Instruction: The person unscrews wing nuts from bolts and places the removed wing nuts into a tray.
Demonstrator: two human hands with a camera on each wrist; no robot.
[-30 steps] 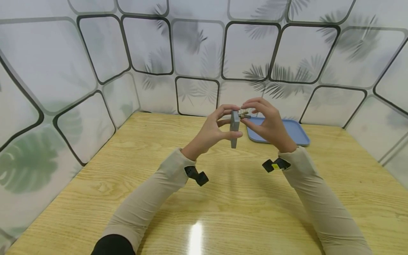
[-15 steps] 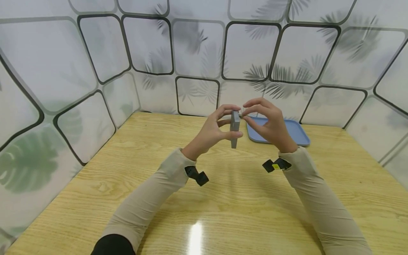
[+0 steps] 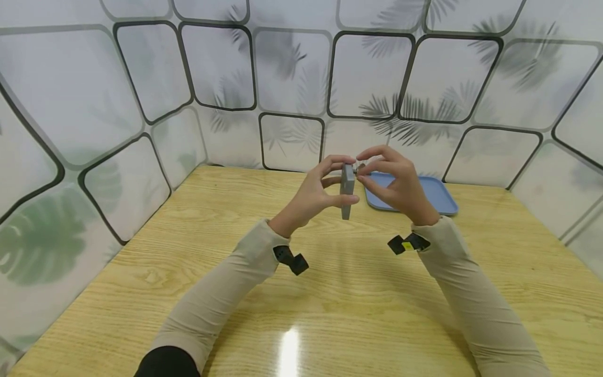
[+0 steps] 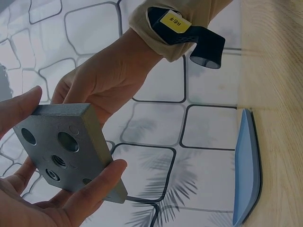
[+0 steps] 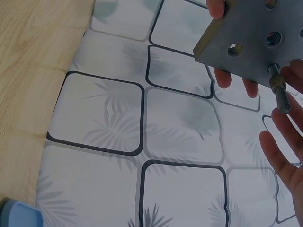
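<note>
My left hand (image 3: 312, 189) holds a thick grey metal block (image 3: 347, 189) upright by its edges, thumb below and fingers above. Several round holes pierce the block's face in the left wrist view, some of them threaded. From its other side juts a threaded bolt (image 5: 283, 102) carrying a small brass-coloured nut (image 5: 277, 81), clear of the block's face. My right hand (image 3: 400, 180) has its thumb and fingertips at the nut and bolt, pinching there. In the head view those fingers largely hide the bolt and nut.
A shallow blue tray (image 3: 438, 195) lies on the wooden table (image 3: 330, 303) behind the right hand. Patterned fabric walls (image 3: 292, 68) enclose the table's back and sides. Each wrist wears a small black camera.
My right fingers have shifted around the bolt and nut, closing in and then changing their grip. The left hand and block stay where they were.
</note>
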